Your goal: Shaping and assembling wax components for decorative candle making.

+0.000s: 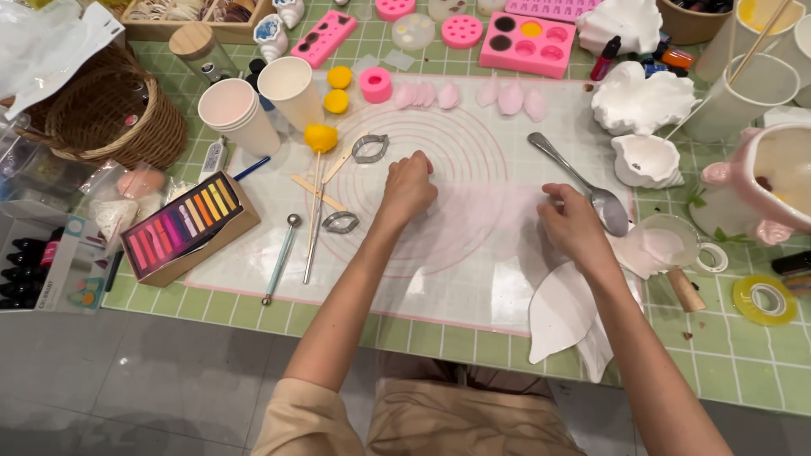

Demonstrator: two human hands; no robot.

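A thin, pale pink sheet of rolled clay [486, 211] was spread flat on the translucent white silicone mat printed with pink circles [253, 253], near the mat's middle. The left hand [407, 187] was pressed knuckles-up on the sheet's left edge, its fingers curled together into a loose fist, so the clay lay under and to the right of them. The right hand [573, 224] was laid on the sheet's right edge, fingers bent and close together; whether clay was pinched beneath them could not be told. Just beyond the right hand, a metal spoon [583, 181] was lying on the mat. Left of the left hand, two leaf-shaped metal cutters [370, 149] were seen, and further left a cardboard box of coloured pastel sticks [187, 224] was resting.
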